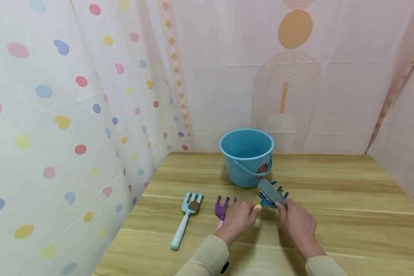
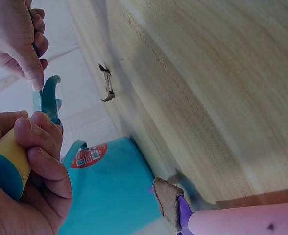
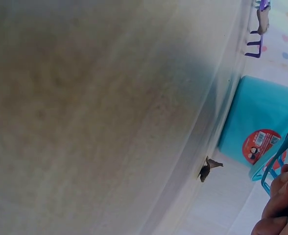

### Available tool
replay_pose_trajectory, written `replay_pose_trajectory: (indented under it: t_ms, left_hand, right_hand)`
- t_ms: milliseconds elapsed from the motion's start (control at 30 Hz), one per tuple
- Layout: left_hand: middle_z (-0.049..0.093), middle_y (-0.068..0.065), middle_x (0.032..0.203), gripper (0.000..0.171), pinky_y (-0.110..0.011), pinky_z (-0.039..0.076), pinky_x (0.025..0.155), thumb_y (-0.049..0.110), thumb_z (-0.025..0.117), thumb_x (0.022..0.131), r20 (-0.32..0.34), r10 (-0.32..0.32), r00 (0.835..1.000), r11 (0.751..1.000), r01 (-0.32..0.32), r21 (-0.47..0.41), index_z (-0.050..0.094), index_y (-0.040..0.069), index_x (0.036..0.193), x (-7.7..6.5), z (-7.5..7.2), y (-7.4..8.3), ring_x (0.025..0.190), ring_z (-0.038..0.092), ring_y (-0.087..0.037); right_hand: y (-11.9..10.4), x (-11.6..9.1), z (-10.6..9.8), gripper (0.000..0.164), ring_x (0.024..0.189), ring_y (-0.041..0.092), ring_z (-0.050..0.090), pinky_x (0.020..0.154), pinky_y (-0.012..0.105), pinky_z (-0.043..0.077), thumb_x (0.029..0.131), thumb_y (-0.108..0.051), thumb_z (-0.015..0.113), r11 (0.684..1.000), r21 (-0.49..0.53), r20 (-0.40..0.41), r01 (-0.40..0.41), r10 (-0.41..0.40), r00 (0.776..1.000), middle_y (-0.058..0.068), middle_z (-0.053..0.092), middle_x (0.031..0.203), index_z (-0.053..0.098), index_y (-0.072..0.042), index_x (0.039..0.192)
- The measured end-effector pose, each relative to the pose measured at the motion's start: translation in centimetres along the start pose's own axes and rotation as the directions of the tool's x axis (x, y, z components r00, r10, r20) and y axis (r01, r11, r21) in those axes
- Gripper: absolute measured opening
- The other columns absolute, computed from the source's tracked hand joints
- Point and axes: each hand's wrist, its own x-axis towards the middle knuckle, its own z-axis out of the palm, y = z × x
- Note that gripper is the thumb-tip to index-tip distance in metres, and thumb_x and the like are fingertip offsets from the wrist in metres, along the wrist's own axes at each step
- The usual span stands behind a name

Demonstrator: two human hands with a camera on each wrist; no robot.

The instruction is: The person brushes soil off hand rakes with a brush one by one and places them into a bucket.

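Observation:
My left hand (image 1: 239,218) grips the yellow handle (image 2: 12,152) of a small blue toy rake, whose blue tined head (image 1: 270,202) points away from me. In my right hand (image 1: 298,224) is a grey scrubbing brush (image 1: 272,191), bristles turned down toward the rake head. Brush and rake head overlap in the head view, so I cannot tell how firmly they touch. Beside the left hand lies a purple toy rake (image 1: 220,209) with a pink handle (image 2: 247,220), partly hidden by that hand. A brown lump (image 2: 168,200) sits on its head.
Behind the hands stands a light blue bucket (image 1: 246,172) with its handle hanging down. To the left a pale blue toy fork (image 1: 181,230) lies with a brown lump (image 1: 194,206) on it. A brown scrap (image 2: 107,83) rests on the wooden table (image 1: 348,230). Patterned curtains (image 1: 220,96) surround it.

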Motion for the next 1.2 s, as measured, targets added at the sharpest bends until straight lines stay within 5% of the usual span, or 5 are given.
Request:
replay_pose_trajectory:
  t_ms: [433, 567, 900, 1200]
  left_hand:
    - [0.041, 0.009, 0.054, 0.039, -0.024, 0.032, 0.045, 0.031, 0.055, 0.102, 0.009, -0.019, 1.000, 0.999, 0.020, -0.035, 0.049, 0.018, 0.066, -0.2, -0.1, 0.0, 0.046, 0.039, -0.006]
    - [0.040, 0.009, 0.053, 0.040, -0.024, 0.032, 0.044, 0.030, 0.055, 0.102, 0.025, -0.036, 0.999, 0.997, 0.037, -0.062, 0.048, 0.017, 0.064, -0.4, -0.1, -0.2, 0.045, 0.039, -0.006]
    - [0.046, 0.008, 0.057, 0.031, -0.027, 0.037, 0.052, 0.029, 0.056, 0.102, 0.004, -0.065, 0.998, 0.996, 0.065, -0.059, 0.058, 0.018, 0.073, -0.3, -0.5, -1.0, 0.051, 0.044, -0.009]
    - [0.042, 0.009, 0.056, 0.035, -0.026, 0.033, 0.046, 0.027, 0.057, 0.100, -0.019, -0.032, 0.999, 0.999, 0.031, -0.041, 0.052, 0.018, 0.067, -0.1, -0.2, -0.7, 0.049, 0.041, -0.007]
  right_hand:
    - [0.7, 0.5, -0.4, 0.031, 0.054, 0.028, 0.053, 0.043, 0.039, 0.037, 0.100, -0.035, 0.058, 1.000, -0.005, 0.009, -0.030, 0.030, 1.000, 0.010, 0.055, 0.064, 0.059, -0.005, 0.092]
    - [1.3, 0.3, -0.6, 0.031, 0.053, 0.025, 0.050, 0.045, 0.037, 0.034, 0.101, -0.035, 0.056, 0.999, 0.022, 0.003, -0.033, 0.033, 0.999, 0.006, 0.050, 0.061, 0.054, -0.009, 0.084]
    - [1.0, 0.0, -1.0, 0.025, 0.051, 0.014, 0.041, 0.047, 0.031, 0.030, 0.098, -0.036, 0.063, 0.983, 0.146, 0.076, 0.109, -0.121, 0.990, -0.004, 0.045, 0.059, 0.065, -0.012, 0.091]
    - [0.7, -0.3, -0.6, 0.022, 0.050, 0.018, 0.042, 0.043, 0.033, 0.030, 0.098, -0.029, 0.063, 0.994, 0.046, 0.032, 0.104, -0.105, 0.994, -0.001, 0.044, 0.056, 0.065, -0.008, 0.091]
